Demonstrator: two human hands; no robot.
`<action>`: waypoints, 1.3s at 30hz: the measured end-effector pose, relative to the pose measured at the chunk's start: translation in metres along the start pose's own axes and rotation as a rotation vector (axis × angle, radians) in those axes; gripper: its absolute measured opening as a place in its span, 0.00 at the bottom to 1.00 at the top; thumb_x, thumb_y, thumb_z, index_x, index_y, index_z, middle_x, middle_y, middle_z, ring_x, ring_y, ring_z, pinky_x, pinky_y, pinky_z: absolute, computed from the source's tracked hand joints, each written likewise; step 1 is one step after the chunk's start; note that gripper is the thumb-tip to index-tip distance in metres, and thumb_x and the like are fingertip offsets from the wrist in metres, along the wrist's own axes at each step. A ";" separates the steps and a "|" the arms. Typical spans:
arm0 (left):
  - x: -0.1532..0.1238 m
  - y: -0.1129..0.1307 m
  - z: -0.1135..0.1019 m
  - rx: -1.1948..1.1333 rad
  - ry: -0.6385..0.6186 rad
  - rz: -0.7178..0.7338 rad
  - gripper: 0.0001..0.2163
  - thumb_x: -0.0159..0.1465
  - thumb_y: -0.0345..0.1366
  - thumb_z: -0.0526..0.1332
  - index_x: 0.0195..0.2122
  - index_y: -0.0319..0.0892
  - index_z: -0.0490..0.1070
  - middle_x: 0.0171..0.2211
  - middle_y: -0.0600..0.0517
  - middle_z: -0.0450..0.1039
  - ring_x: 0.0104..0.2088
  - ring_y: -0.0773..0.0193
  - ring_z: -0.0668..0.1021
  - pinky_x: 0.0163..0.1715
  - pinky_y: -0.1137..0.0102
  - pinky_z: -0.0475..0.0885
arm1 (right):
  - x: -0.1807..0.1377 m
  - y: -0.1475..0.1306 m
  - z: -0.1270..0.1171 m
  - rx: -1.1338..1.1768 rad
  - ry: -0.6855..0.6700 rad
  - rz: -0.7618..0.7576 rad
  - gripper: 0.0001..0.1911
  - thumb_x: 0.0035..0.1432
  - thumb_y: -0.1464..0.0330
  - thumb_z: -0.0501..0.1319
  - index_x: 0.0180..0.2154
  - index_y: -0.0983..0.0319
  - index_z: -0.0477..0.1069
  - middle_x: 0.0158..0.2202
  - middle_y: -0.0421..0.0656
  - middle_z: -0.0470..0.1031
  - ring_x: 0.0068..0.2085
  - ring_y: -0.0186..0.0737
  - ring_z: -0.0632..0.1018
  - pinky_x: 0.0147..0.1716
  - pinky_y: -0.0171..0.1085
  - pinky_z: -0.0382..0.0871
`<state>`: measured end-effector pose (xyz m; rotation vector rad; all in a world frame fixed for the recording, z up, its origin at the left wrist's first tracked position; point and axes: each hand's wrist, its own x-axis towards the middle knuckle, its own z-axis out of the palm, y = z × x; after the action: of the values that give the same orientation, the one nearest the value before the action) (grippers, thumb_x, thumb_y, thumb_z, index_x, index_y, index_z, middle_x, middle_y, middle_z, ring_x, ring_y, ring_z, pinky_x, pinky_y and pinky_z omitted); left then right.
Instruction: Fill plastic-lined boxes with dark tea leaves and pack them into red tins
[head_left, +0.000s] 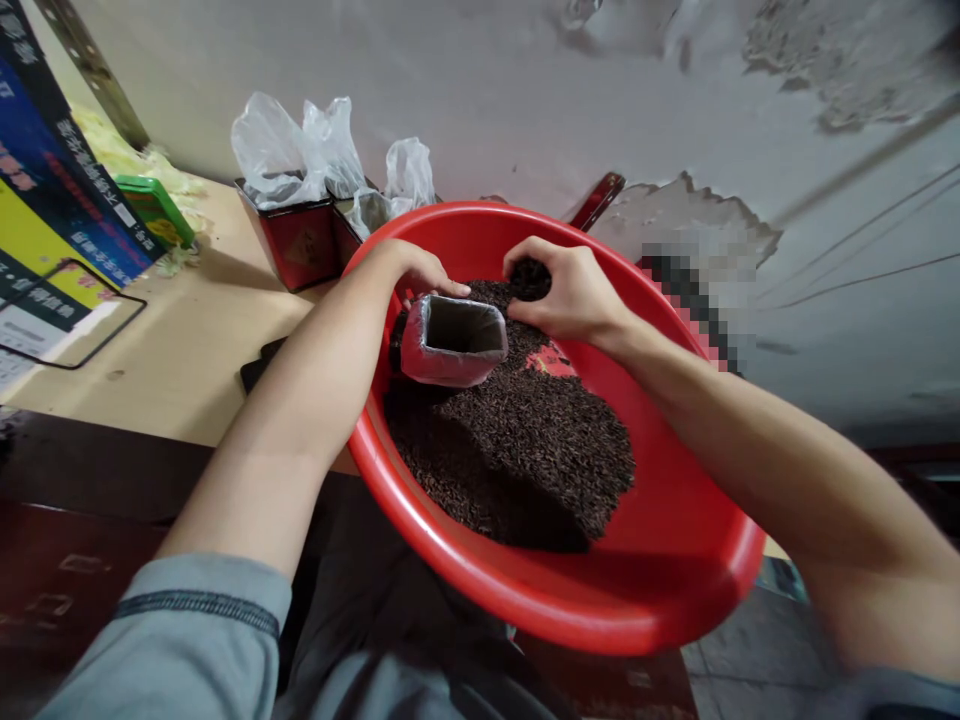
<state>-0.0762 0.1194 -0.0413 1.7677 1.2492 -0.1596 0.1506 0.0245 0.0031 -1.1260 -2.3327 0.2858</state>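
A big red plastic basin (675, 560) rests on my lap, holding a heap of dark loose tea leaves (525, 440). A small red box lined with a clear plastic bag (452, 340) lies tilted on the leaves, its mouth open toward me. My left hand (420, 272) grips the box at its far rim. My right hand (566, 290) is closed round a clump of the dark leaves, just right of the box mouth and a little above the heap.
On the light wooden table (195, 340) at the left stand two more red boxes with plastic bag liners (300, 225), a green tin (154, 210) and printed cartons (52, 210). A grey, peeling wall (750, 120) lies behind. Dark furniture (67, 520) is at lower left.
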 end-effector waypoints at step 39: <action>-0.010 -0.002 0.007 0.036 0.069 -0.150 0.27 0.75 0.47 0.47 0.71 0.43 0.61 0.51 0.40 0.81 0.54 0.49 0.80 0.54 0.58 0.75 | 0.010 0.007 0.091 -0.079 -0.461 -0.135 0.13 0.60 0.65 0.64 0.46 0.62 0.78 0.41 0.45 0.83 0.40 0.43 0.82 0.46 0.41 0.74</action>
<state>-0.0796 0.1078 -0.0402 1.7230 1.4372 -0.2102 0.1006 0.0402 -0.0725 -1.0131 -2.8313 0.4452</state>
